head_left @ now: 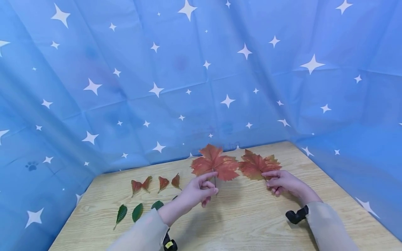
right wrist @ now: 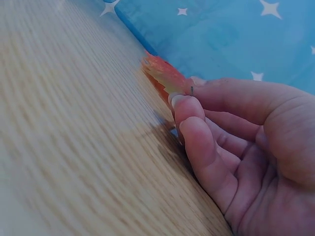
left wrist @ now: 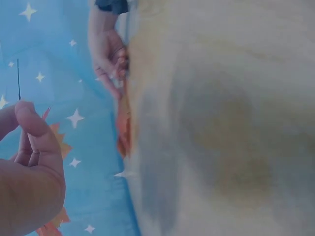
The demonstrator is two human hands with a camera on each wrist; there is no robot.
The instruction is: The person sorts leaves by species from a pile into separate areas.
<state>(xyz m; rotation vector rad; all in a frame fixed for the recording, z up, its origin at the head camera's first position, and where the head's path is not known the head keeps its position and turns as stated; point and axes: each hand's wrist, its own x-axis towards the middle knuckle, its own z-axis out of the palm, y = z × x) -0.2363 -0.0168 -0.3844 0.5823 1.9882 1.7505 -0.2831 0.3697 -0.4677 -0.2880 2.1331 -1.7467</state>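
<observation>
In the head view my left hand [head_left: 199, 191] pinches the thin stem of a large red maple leaf [head_left: 215, 162], which stands raised with its lobes spread. The dark stem pokes out past the thumb in the left wrist view, where the left hand [left wrist: 34, 152] hides much of the leaf. My right hand [head_left: 284, 183] pinches a second maple leaf [head_left: 257, 164], red with yellow-green edges, by its stem near the blade. Seen from the right wrist, this leaf is nearly edge-on, low over the wooden table [right wrist: 74, 137], beyond the fingertips of the right hand [right wrist: 231, 142].
Several small red-brown leaves [head_left: 163, 183] lie in a row at the table's left. Nearer me is a row of green leaves [head_left: 137, 212], partly covered by my left forearm. A blue curtain [head_left: 176, 87] with white stars hangs behind and beside the table.
</observation>
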